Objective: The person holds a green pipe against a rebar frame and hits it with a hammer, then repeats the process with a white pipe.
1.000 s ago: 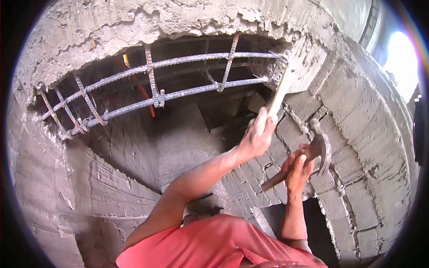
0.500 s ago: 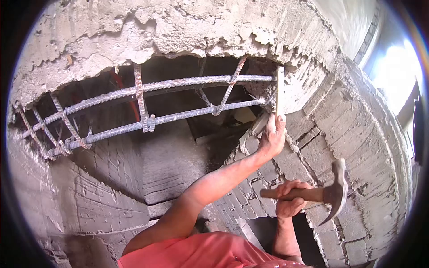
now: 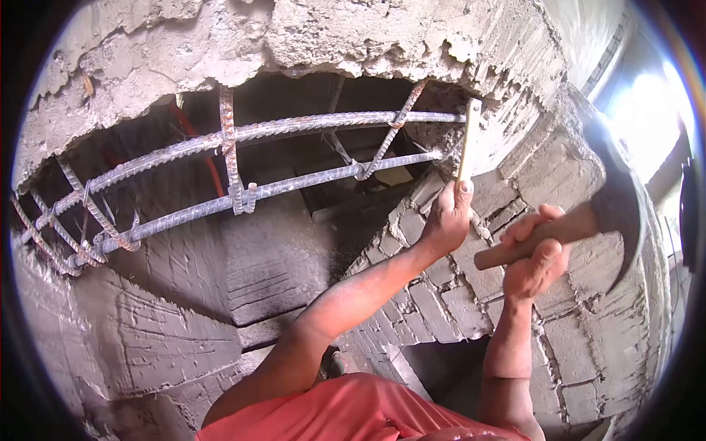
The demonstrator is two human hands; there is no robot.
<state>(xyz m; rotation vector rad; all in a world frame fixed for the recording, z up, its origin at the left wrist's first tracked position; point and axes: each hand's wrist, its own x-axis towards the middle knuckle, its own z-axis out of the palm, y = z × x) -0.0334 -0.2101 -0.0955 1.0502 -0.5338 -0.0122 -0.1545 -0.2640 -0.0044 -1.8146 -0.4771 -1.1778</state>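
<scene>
One pale strip (image 3: 468, 143) up there, and one hammer (image 3: 585, 220) out to its right! Two hands in play: one left hand (image 3: 450, 218) at the strip's lower end, one right hand (image 3: 535, 272) lower to its right. Left of the strip, two long ribbed bars (image 3: 309, 182), at least five cross ties (image 3: 230, 165)! And below the strip, one red shirt (image 3: 346, 411).

The hammer head (image 3: 621, 198) is dark metal, its handle (image 3: 577, 223) smooth wood. The pale strip (image 3: 470, 140) looks smooth; its material is not clear. The long bars (image 3: 294, 127) are ribbed metal, and the cross bars (image 3: 227, 132) look rusty. The concrete (image 3: 353, 37) is rough and matt; the shirt (image 3: 353, 404) is matt cloth.
</scene>
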